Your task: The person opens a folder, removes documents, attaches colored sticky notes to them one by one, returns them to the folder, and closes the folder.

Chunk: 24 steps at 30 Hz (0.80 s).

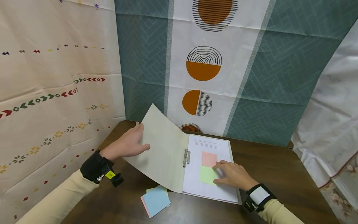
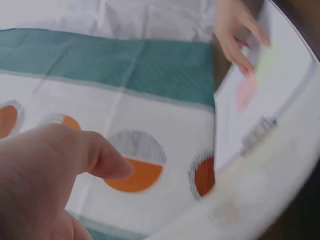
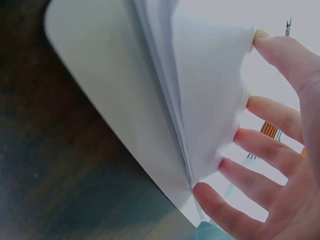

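A cream folder (image 1: 165, 149) lies spread out on the table, its left cover raised at a slant. My left hand (image 1: 130, 142) is at that cover's outer edge, its thumb (image 2: 107, 157) stretched away from the fingers. The other fingers are mostly hidden in the left wrist view. On the right side of the folder lie white sheets (image 1: 194, 177) beside a metal clip (image 1: 186, 157). A pink sticky note (image 1: 208, 158) and a green sticky note (image 1: 206, 175) are on the top sheet. My right hand (image 1: 233, 174) touches the sheet near both notes, its fingers (image 3: 260, 185) spread.
On the wooden table (image 1: 264, 165), in front of the folder, sits a small pile of blue, pink and yellow-green sticky notes (image 1: 157, 200). A green and white curtain (image 1: 207, 84) hangs behind the table, and a cream cloth (image 1: 56, 102) hangs at the left.
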Each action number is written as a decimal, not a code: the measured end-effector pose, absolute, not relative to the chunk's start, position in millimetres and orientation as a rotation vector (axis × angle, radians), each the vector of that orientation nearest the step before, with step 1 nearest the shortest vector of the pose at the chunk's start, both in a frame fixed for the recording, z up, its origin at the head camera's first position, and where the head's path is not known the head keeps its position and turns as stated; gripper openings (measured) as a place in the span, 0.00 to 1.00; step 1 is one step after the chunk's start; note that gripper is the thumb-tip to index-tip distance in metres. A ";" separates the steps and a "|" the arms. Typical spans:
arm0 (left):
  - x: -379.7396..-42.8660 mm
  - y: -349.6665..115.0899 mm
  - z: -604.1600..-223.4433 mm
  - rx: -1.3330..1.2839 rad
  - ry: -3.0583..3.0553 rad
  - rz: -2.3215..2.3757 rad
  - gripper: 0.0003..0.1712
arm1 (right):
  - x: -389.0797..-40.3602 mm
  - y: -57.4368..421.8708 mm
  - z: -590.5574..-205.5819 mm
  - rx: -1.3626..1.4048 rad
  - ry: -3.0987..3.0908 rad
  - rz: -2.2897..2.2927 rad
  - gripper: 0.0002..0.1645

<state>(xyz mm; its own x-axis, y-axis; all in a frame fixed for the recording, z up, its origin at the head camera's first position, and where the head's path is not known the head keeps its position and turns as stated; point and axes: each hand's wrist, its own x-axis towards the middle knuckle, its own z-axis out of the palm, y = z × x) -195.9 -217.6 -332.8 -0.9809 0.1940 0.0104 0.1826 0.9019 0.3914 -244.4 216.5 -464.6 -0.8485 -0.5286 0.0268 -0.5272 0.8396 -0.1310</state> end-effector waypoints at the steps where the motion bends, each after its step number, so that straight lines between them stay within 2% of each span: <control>1: -196.5 -214.5 -329.0 0.324 3.025 0.649 0.53 | -244.1 217.6 -464.5 -0.854 3.002 -0.213 0.35; 12: -202.1 -171.1 -298.7 0.680 2.852 0.942 0.36 | -244.3 226.4 -466.1 -0.836 2.988 -0.249 0.34; 18: -209.0 -147.7 -304.1 0.850 2.778 1.040 0.37 | -243.8 226.7 -468.3 -0.856 2.980 -0.262 0.32; 24: -214.1 -128.2 -315.2 0.892 2.744 1.131 0.35 | -244.0 226.4 -469.9 -0.906 2.973 -0.266 0.34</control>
<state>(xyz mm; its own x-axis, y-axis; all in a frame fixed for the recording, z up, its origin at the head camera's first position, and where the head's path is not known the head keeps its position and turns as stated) -214.1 -128.2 -315.2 -0.8335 0.5250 0.1721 0.4939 0.5683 0.6581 -244.0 226.4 -469.9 -0.8310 -0.5555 0.0285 -0.5517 0.8168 -0.1688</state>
